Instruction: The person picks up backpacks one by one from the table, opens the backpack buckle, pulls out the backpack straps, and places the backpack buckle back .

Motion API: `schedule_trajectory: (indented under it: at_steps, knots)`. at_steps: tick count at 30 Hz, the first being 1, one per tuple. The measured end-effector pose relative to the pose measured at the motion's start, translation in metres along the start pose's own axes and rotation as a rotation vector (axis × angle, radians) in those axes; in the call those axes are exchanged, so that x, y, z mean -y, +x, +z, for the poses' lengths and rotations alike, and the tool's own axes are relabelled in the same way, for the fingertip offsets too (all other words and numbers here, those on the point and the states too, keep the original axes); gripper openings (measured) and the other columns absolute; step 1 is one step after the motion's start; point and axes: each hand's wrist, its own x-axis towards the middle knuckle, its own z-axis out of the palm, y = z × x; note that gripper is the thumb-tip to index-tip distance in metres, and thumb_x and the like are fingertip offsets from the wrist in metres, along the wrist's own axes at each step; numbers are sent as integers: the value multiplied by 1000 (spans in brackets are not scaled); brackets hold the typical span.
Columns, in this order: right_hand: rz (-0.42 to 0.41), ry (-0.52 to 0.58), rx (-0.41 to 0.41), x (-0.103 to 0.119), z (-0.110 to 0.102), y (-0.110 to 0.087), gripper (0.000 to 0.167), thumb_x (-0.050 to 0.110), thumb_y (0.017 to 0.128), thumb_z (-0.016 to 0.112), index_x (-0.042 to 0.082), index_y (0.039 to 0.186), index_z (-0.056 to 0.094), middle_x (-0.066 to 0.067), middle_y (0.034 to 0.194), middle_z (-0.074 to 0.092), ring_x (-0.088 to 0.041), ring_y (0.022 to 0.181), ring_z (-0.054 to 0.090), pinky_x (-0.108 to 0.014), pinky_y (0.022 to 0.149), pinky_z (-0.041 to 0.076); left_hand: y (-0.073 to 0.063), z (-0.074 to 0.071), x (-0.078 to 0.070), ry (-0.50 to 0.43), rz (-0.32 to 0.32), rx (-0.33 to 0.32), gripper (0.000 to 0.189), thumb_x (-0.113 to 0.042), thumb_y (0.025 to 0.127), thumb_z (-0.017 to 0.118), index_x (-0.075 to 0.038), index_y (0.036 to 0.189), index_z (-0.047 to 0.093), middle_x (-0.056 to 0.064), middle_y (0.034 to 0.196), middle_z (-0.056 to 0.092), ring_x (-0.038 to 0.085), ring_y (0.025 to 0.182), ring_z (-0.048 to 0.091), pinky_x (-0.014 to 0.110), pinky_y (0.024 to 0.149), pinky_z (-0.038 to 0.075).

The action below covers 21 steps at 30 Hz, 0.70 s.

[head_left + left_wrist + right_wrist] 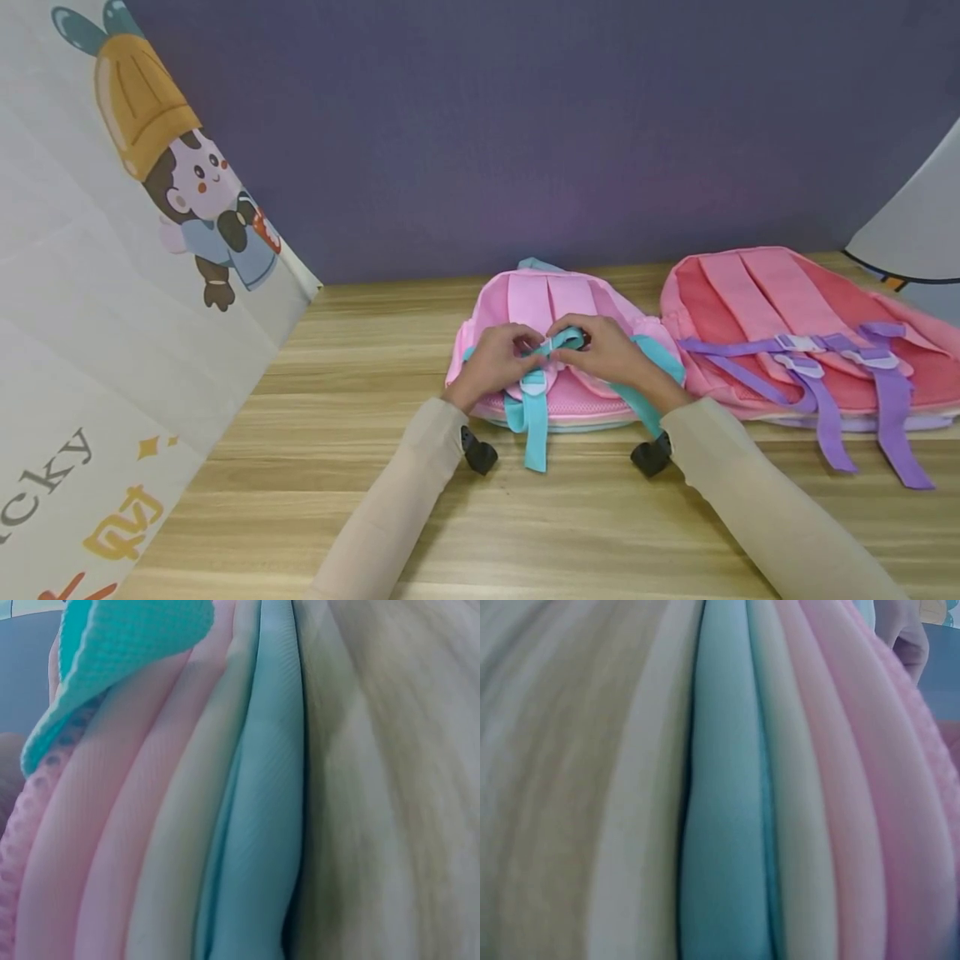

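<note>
A pink backpack (491, 304) with teal straps lies on the wooden table, its shoulder-strap side up. Over its middle, my left hand (495, 360) pinches a teal strap (551, 343) near a small light buckle. My right hand (603, 357) pinches the looped part of the same strap, just right of the left hand. Below the left hand a loose teal strap end (536, 433) hangs over the bag's near edge through a white adjuster (533, 383). Both wrist views show mostly the bag's layered pink, cream and blue side (262, 787); the fingers' work is hidden there.
A coral-red backpack (686, 292) with purple straps (896, 433) lies to the right, against the pink one. Behind the table stands a dark blue-purple panel (525, 133). A white printed sheet (75, 250) hangs on the left. Bare wood table (360, 375) shows left of the bags.
</note>
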Motion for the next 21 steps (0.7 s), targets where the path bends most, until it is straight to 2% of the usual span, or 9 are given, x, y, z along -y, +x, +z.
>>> schedule_trajectory:
  at_steps: [9, 16, 21]
  knots:
    - [-4, -3, -3, -2, 0, -1, 24, 11, 82, 73, 8, 105, 67, -6, 98, 68, -19, 83, 52, -29, 75, 46, 0, 1, 0, 7, 7, 24, 22, -11, 84, 71, -2, 104, 71, 10, 97, 70, 16, 84, 62, 20, 74, 50]
    - [9, 17, 16, -4, 0, 0, 23, 14, 82, 74, 11, 104, 67, -5, 96, 66, -19, 82, 52, -29, 75, 45, 0, 1, -2, -16, 27, -5, 22, -10, 84, 70, -2, 105, 71, 10, 99, 70, 16, 85, 61, 19, 74, 49]
    - [-1, 14, 16, -4, 0, 1, 23, 13, 82, 74, 11, 103, 67, -4, 96, 67, -19, 85, 53, -33, 79, 47, 0, 1, -2, -38, 13, -18, 19, -9, 84, 70, -3, 102, 70, 9, 95, 70, 16, 84, 61, 19, 73, 48]
